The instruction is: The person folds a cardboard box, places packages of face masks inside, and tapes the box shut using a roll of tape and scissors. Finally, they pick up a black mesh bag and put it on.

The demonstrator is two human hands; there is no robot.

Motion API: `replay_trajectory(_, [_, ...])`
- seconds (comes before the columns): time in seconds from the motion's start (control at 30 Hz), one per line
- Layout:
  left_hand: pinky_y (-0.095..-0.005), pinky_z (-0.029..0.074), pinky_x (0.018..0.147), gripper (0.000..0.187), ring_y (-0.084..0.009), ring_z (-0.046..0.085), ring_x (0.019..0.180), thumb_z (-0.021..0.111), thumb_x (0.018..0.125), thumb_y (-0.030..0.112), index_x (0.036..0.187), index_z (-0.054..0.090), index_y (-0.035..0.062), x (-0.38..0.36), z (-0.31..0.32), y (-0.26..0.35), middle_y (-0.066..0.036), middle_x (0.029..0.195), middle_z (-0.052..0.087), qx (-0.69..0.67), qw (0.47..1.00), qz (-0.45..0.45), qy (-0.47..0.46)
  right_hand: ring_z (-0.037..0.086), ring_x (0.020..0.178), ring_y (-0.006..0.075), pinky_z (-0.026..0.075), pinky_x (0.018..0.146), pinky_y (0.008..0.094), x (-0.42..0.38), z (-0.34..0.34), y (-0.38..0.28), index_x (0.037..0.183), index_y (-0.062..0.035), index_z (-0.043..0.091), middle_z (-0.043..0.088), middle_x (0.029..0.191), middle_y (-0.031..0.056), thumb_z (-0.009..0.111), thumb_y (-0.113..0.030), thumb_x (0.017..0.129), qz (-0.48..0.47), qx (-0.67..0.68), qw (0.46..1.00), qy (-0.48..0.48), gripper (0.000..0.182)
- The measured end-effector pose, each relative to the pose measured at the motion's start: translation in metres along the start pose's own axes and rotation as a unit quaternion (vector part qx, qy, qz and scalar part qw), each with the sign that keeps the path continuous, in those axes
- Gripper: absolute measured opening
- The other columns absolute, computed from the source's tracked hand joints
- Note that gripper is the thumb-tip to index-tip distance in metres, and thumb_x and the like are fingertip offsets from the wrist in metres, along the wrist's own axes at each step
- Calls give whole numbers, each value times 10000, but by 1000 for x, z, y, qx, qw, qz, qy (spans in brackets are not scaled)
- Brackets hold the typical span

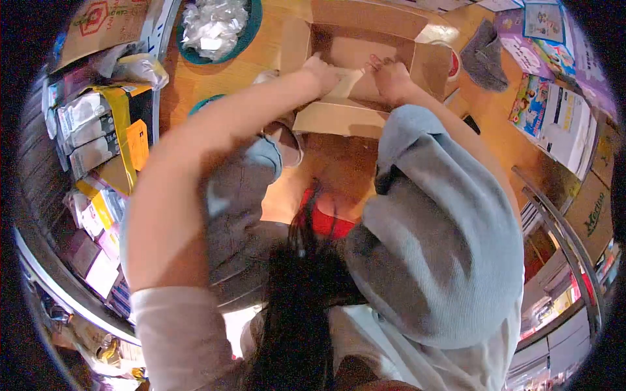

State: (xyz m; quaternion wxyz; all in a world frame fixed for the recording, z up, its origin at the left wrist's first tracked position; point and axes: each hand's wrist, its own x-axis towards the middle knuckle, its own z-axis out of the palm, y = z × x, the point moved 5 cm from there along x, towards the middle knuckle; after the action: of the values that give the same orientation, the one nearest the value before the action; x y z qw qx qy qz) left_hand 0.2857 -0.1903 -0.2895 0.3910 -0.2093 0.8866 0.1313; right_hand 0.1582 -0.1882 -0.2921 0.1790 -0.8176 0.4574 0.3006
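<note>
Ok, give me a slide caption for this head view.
Both hands, left hand and right hand, press into an open cardboard box.

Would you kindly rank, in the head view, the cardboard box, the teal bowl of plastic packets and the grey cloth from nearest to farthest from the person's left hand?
1. Cardboard box: the left hand rests on its near flap, at the opening.
2. Teal bowl of plastic packets: up and to the left on the wooden floor.
3. Grey cloth: far right, beyond the box and the right hand.

left hand (323,73) fingers curled | right hand (390,77) fingers curled | arms outstretched
</note>
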Motion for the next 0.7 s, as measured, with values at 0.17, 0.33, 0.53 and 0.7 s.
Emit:
replay_trajectory(0.17, [-380,404,894,186,-234,608,895,534,759,176,903,617,92,-100,-51,-7,-72,922,638,91,986,113,85,568,992,270,421,868,419,-7,-25,3,999,-77,600,618,1010,111,435,-126,810,-42,31,996,71,255])
replay_trajectory(0.33, [-384,415,877,254,-299,564,928,530,779,109,1024,578,60,-185,-83,-42,-123,989,603,-132,970,67,192,601,807,330,478,753,419,-66,-100,21,1034,-8,569,613,940,189,475,-74,783,-121,151,965,178,276])
replay_trajectory(0.53, [-381,440,831,257,-311,560,947,470,854,101,1091,551,46,-226,-63,-63,-150,1047,585,-316,906,-88,267,600,817,189,467,738,293,-168,-129,59,1137,-56,542,623,973,134,471,-66,857,0,412,843,346,289])
replay_trajectory(0.7, [-378,426,868,363,-318,546,996,483,856,164,1212,498,96,-180,-13,-59,-151,1109,571,-393,868,-12,304,552,882,143,432,760,248,-159,-12,96,1136,-49,543,618,994,80,484,-140,896,51,516,784,341,263])
